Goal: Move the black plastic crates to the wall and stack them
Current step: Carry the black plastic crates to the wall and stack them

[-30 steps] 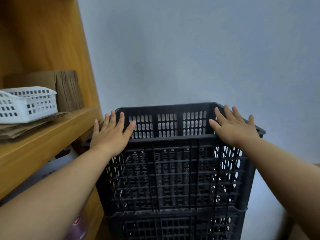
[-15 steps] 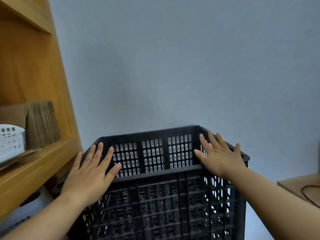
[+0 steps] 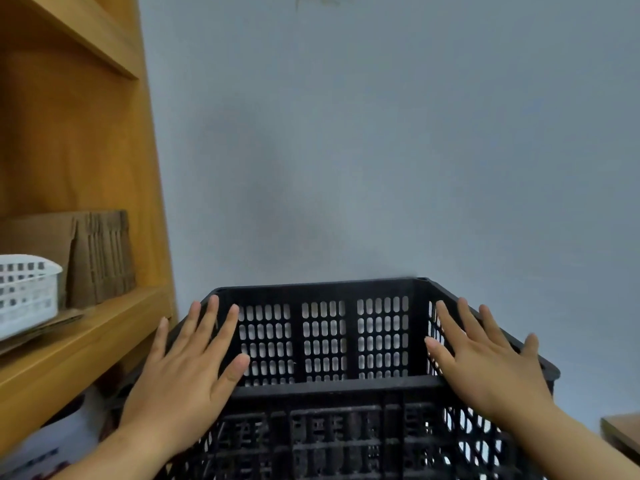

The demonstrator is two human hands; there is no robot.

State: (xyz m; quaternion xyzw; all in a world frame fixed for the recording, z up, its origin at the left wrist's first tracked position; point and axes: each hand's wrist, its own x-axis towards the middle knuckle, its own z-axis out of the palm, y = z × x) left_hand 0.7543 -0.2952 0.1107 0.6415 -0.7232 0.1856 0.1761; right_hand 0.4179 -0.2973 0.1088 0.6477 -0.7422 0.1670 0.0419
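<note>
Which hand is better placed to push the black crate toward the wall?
Probably right. The right hand lies flat on the black crate, along its right rim, with free space beside; the left hand, flat on the near-left corner, is hemmed by the wooden shelf.

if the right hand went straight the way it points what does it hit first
Likely the grey wall behind the black crate; the right hand points along the rim. Depth is unclear.
</note>
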